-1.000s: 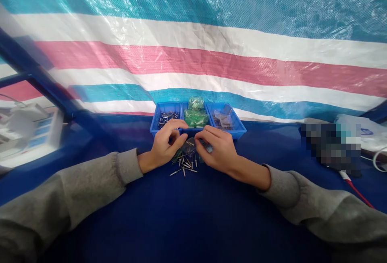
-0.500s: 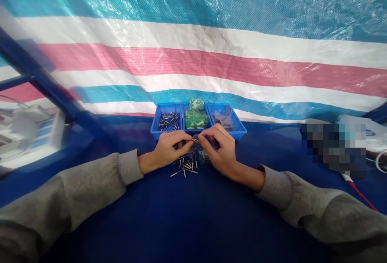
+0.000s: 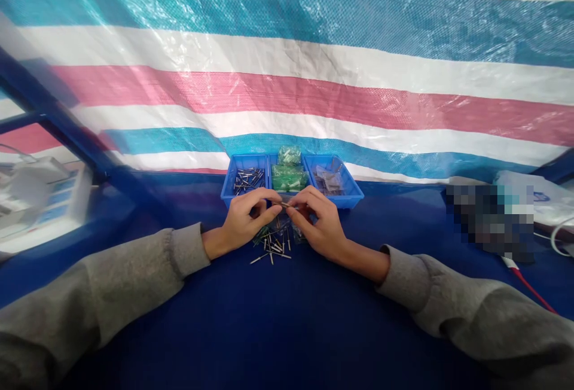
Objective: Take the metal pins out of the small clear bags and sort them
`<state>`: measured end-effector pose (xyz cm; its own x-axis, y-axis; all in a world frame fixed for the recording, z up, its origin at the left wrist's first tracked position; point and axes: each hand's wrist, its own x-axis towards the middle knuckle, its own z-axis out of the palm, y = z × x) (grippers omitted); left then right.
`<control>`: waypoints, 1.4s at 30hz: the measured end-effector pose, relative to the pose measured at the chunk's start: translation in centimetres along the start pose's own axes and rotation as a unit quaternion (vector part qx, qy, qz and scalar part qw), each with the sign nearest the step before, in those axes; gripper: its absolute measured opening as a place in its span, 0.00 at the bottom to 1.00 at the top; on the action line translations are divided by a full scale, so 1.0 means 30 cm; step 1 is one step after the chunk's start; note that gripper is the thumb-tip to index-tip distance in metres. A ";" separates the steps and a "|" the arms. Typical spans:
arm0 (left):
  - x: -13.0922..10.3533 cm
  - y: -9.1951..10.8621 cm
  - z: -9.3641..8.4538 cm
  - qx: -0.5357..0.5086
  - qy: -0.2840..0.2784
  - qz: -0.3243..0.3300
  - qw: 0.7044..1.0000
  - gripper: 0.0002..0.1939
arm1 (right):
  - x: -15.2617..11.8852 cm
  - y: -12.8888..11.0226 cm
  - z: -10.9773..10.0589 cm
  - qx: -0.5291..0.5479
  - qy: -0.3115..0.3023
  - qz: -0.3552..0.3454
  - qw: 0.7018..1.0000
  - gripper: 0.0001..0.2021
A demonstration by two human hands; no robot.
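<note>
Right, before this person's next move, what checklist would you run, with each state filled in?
1. Left hand pinched on the held piece: ok, fingertips at one end.
2. Right hand on it too: ok, at the other end.
3. Held piece identifiable: cannot tell, small and partly covered by fingers.
4. Table free of loose rivets: not ok, a pile lies below the hands.
5. Left bin upright: ok.
6. Right bin upright: ok, clear bags inside.
</note>
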<state>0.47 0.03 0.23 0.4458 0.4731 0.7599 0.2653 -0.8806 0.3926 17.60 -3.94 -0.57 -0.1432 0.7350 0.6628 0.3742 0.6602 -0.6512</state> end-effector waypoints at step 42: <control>-0.001 -0.004 0.000 0.023 -0.033 0.020 0.999 0.11 | -0.005 0.002 -0.001 0.013 0.016 -0.028 0.999 0.06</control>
<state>0.41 0.11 0.16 0.5117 0.4392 0.7384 0.2841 -0.8976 0.3370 17.66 -4.01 -0.69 -0.1329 0.6919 0.7097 0.3429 0.7039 -0.6220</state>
